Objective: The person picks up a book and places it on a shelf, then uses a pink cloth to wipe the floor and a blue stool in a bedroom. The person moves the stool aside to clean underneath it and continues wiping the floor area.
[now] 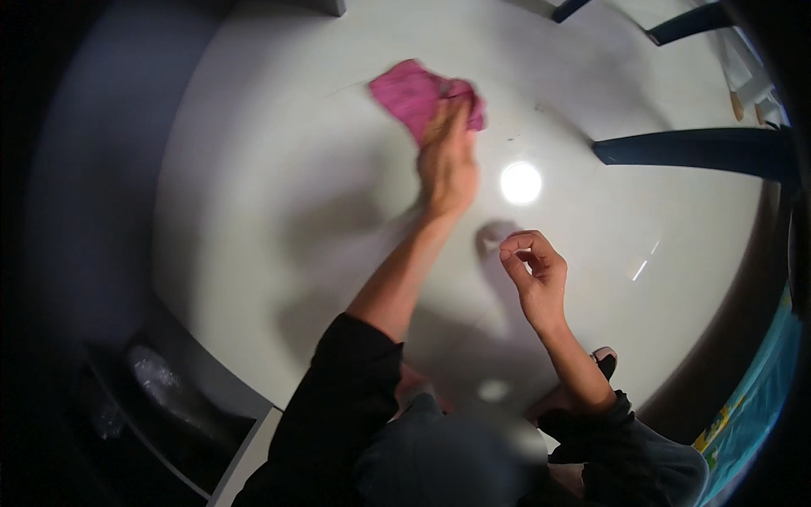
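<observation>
A crumpled pink cloth (405, 92) lies on the glossy pale floor (253, 190). My left hand (447, 168) reaches forward over its near right side, fingers on the fabric, pressing it against the floor. The hand and cloth are slightly blurred, and the fingertips are partly lost in the folds. Lower and to the right, my right hand (538, 272) hovers above the floor. Its fingers are curled and the thumb tip is close to the index fingertip, with no object visible between them. Small dark specks (513, 137) dot the floor right of the cloth.
Dark furniture legs (690, 152) stand on the floor at the right and upper right. A dark panel (95, 190) runs along the left, above an open dark compartment (177, 393) at lower left. A blue printed plastic package (754, 399) sits at lower right.
</observation>
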`<state>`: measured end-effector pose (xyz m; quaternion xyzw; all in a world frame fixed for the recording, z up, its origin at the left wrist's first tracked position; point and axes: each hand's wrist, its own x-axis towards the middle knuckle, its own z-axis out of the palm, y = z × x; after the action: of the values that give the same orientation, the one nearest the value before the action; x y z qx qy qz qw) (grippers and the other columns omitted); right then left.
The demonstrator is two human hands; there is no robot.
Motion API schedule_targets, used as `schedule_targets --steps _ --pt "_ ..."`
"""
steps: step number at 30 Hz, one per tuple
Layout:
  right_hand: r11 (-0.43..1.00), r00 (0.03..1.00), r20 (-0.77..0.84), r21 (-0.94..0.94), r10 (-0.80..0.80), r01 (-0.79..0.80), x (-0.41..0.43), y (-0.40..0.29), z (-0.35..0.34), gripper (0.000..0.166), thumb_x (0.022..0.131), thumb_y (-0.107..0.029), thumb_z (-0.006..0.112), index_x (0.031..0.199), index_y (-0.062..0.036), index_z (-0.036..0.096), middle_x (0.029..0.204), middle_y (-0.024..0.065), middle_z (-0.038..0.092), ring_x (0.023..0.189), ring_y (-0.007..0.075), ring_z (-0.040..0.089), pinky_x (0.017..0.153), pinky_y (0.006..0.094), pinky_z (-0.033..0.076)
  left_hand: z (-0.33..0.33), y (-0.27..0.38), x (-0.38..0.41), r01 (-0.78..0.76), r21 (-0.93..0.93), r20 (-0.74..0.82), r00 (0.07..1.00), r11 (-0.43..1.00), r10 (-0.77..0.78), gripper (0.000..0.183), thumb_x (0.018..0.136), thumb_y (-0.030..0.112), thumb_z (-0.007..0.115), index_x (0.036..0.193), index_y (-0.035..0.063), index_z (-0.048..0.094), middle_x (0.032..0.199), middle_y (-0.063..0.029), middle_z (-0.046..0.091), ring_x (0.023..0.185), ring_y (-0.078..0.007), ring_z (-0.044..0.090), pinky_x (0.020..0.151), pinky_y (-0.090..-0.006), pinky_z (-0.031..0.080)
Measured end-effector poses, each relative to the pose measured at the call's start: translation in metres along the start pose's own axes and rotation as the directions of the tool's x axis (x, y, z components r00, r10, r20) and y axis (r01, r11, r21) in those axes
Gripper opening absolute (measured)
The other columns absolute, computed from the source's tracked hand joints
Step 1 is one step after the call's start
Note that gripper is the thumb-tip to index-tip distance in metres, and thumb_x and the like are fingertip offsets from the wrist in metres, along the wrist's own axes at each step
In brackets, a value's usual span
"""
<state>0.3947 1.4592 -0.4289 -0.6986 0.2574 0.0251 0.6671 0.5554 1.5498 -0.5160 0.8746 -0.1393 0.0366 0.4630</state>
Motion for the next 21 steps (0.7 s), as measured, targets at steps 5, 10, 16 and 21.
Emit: schedule_targets --steps 5,10,16,21 --pt "0.999 0.996 -0.077 -0.037 -0.032 0.029 -0.009 -0.016 -0.015 0.002 0.085 -0.002 0.062 0.087 -0.0020 0.062 0.091 0.0022 0.063 0.084 0.0120 0.056 0.074 0.0274 0.045 0.016 0.061 0.065 0.430 -0.900 0.375 0.849 0.074 -0.371 0.029 0.102 0.028 0.040 0.121 0.0122 0.054 0.109 -0.0023 0.058 0.090 -0.0169 0.055 0.078 -0.0385 0.050" --pt "1.000 0.996 -0.088 0.020 -0.001 0.002 -0.016 -0.003 -0.013 0.003 0.085 -0.003 0.062 0.087 -0.0018 0.062 0.089 0.0017 0.063 0.084 0.0117 0.056 0.075 0.0274 0.044 -0.082 0.022 0.046 0.331 -0.942 0.328 0.886 -0.045 -0.327 0.039 0.103 0.027 0.036 0.136 0.0087 0.045 0.134 -0.0082 0.052 0.122 -0.0245 0.050 0.102 -0.0431 0.042" --pt "0.999 1.000 0.016 -0.023 -0.027 0.027 -0.007 0.005 0.006 0.003 0.085 -0.004 0.063 0.088 -0.0023 0.063 0.088 0.0018 0.064 0.084 0.0116 0.057 0.075 0.0281 0.045 -0.277 -0.055 -0.123 0.052 -0.937 -0.086 0.925 0.346 -0.371 0.048 0.092 0.021 0.054 0.136 0.0028 0.043 0.136 -0.0118 0.049 0.123 -0.0278 0.048 0.106 -0.0448 0.037" --pt "0.995 0.993 0.106 -0.084 -0.049 0.058 0.002 0.000 0.027 0.004 0.086 -0.004 0.062 0.088 -0.0025 0.064 0.088 0.0019 0.064 0.083 0.0120 0.058 0.075 0.0285 0.046 -0.397 -0.087 -0.307 0.428 -0.388 -0.583 0.572 0.816 -0.577 0.039 0.101 0.022 0.045 0.134 0.0004 0.047 0.124 -0.0082 0.057 0.110 -0.0182 0.054 0.093 -0.0299 0.044"
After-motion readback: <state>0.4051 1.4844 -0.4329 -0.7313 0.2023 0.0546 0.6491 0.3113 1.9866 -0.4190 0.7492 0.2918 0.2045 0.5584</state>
